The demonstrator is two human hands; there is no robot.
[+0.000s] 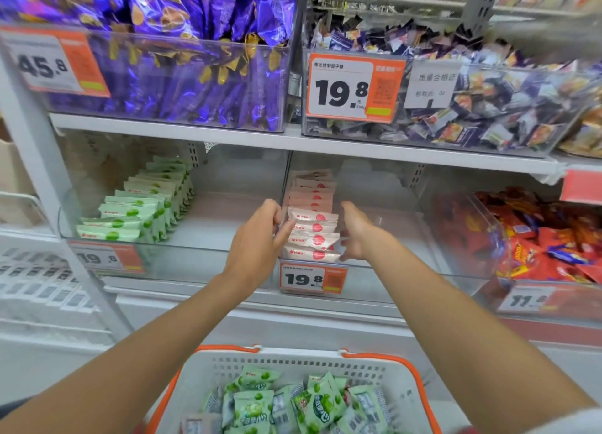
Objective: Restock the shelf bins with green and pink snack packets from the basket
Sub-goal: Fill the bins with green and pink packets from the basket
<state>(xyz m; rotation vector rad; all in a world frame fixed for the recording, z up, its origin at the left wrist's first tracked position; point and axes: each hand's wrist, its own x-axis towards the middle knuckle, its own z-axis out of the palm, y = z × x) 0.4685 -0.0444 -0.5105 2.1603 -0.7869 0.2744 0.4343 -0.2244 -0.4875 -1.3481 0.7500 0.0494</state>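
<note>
Left hand (257,240) curls its fingers onto the pink packets (314,240) in the bin (391,272). Right hand (356,235) touches them, fingers' hold unclear.

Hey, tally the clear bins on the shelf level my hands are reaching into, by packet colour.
Green-packet bin: 1
Pink-packet bin, its pink packets between your left hand and right hand: 1
Red-packet bin: 1
Total: 3
</note>
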